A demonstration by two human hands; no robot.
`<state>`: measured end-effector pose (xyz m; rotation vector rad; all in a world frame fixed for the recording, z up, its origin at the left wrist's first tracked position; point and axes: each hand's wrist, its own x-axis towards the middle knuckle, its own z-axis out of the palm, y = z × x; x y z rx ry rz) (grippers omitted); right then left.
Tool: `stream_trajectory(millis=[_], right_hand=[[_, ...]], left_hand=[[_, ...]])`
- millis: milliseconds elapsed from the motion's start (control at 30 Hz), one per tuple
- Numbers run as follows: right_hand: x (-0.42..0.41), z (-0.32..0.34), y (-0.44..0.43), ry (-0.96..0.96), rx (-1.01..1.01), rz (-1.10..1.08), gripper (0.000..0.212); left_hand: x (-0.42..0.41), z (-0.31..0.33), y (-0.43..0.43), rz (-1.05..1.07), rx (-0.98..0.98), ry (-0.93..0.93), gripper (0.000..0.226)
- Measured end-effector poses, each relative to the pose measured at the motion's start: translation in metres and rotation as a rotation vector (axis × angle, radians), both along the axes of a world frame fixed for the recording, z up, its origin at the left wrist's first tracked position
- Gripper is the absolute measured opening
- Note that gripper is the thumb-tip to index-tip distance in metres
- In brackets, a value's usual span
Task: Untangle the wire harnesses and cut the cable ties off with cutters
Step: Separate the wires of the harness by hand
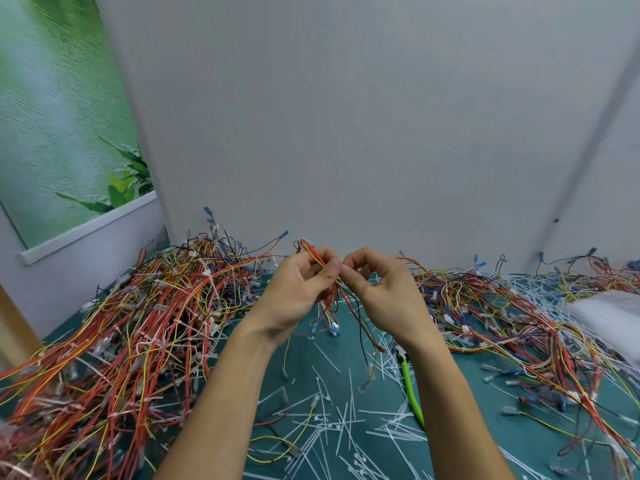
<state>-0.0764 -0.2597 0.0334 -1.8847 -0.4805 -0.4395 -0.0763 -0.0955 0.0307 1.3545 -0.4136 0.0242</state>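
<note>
Loosening one harness: my left hand (pixel 300 289) pinches the small red-and-yellow wire harness (pixel 312 250) above the green worktop's (pixel 264 386) far edge. My right hand (pixel 384 293) pinches one strand, best teased out gently, not tugged.

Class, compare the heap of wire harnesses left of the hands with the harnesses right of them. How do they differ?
The left heap of red, orange and yellow wire harnesses is thick and piled high; the right spread of wire harnesses lies thinner and flatter. The left heap hides the teal mat; the right spread shows it between strands. Both are multicoloured tangles.
</note>
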Motion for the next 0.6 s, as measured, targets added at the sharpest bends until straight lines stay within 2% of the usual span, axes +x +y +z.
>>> stream_trajectory(millis=[167,300,500,600], right_hand=[[0.001,-0.002,0.0,0.024,0.046,0.026,0.018],[0.004,-0.003,-0.002,0.064,0.105,0.043,0.011],[0.014,-0.005,-0.037,0.13,0.424,-0.122,0.008],[0.018,-0.008,-0.047,0.153,0.396,-0.131,0.008]], left_hand=[[-0.002,0.003,0.008,-0.03,0.039,0.006,0.017],[-0.006,0.009,0.011,-0.039,0.012,0.063,0.024],[-0.006,0.022,0.038,-0.183,-0.31,0.157,0.021],[-0.006,0.027,0.051,-0.243,-0.469,0.264,0.019]])
